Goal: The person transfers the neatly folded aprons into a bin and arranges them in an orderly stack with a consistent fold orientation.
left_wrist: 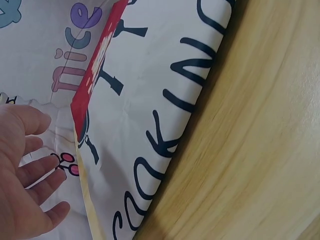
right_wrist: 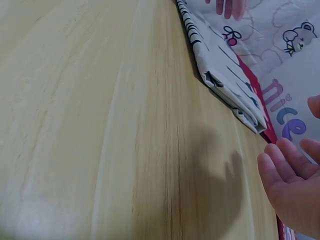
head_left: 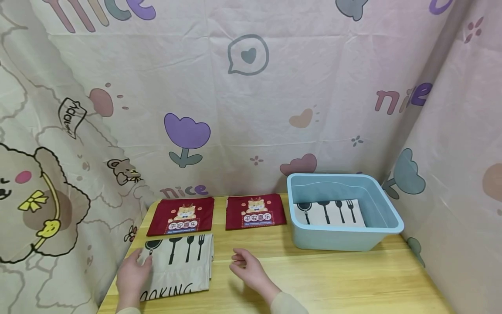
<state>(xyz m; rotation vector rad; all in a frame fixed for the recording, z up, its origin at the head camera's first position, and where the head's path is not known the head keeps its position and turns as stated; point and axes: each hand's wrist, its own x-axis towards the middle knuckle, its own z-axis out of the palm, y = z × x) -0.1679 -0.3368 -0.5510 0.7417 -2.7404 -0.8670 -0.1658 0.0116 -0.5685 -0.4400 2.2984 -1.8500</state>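
A folded cream cloth (head_left: 178, 266) printed with black kitchen utensils and the word COOKING lies flat at the front left of the table. My left hand (head_left: 134, 275) is at its left edge, fingers loosely bent; in the left wrist view this hand (left_wrist: 30, 175) holds nothing and appears apart from the fabric. To the right of the cloth, my right hand (head_left: 251, 269) hovers over bare wood with relaxed fingers and nothing in them. The right wrist view shows the folded layers along the side of the cream cloth (right_wrist: 225, 75).
Two folded red cloths with a cartoon animal, one at left (head_left: 180, 216) and one in the middle (head_left: 256, 211), lie along the table's back. A light-blue plastic bin (head_left: 333, 239) at back right holds another folded utensil-print cloth (head_left: 331, 213). Printed curtains (head_left: 251, 109) surround the wooden table (head_left: 333, 279).
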